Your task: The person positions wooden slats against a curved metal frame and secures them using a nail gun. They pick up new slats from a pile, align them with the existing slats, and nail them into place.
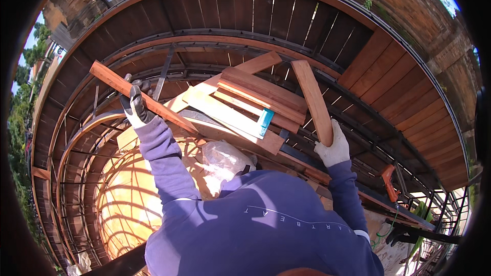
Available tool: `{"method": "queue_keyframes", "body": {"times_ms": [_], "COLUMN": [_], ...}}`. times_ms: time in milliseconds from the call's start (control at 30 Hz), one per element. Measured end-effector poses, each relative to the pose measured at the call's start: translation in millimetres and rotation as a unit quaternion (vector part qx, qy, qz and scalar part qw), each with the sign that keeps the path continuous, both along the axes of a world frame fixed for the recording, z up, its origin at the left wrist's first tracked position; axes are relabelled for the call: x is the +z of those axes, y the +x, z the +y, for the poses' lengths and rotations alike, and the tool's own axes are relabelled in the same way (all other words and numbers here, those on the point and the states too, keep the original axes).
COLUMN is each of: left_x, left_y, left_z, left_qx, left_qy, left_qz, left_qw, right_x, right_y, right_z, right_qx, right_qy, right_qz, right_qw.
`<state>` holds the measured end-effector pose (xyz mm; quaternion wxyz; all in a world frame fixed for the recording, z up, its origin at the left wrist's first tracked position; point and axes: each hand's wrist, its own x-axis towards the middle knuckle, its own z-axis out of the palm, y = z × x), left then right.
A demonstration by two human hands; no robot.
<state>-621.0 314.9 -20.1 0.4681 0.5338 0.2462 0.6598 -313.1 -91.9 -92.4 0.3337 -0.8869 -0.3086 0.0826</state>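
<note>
My left hand (137, 103), in a grey-and-white work glove, is closed around a reddish wooden board (171, 116) held slanting over the frame. On the other side, my gloved right hand (335, 145) grips the near end of a lighter wooden board (309, 94), which points away from me. Between the two hands lies a loose pile of cut boards (266, 89), some dark red, some pale in the sun. A small turquoise flat piece (265, 121) rests at the end of a pale board; its kind is unclear.
Curved metal rails (163, 74) and dark slats (230, 10) sweep around me. Reddish boards (404, 92) cover the right part of the structure. A clear plastic bag (225, 159) lies close to my body. At right sits an orange tool (389, 183) near a green cord (387, 230).
</note>
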Motion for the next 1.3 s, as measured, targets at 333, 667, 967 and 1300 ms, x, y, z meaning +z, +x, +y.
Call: {"method": "queue_keyframes", "body": {"times_ms": [333, 667, 967, 1300], "left_x": [-84.9, -103.7, -24.3, 49.5], "left_y": [-48.5, -20.2, 125.5, 288.2], "left_z": [-38.0, -36.4, -62.4, -83.8], "left_qx": [-0.069, -0.196, -0.263, -0.437], "left_qy": [-0.215, -0.309, -0.206, -0.086], "left_qz": [-0.085, -0.124, -0.059, -0.110], "left_qw": [0.970, 0.922, 0.940, 0.889], "right_x": [38.9, 40.7, 13.7, -14.2], "right_y": [-7.6, -16.0, -6.6, -8.4], "right_z": [169.5, 131.7, 73.1, -15.0], "right_qx": [0.138, 0.165, 0.123, 0.001], "right_qy": [-0.174, -0.149, 0.051, 0.121], "right_qz": [0.067, 0.002, 0.009, 0.162], "right_qw": [0.973, 0.975, 0.991, 0.979]}}
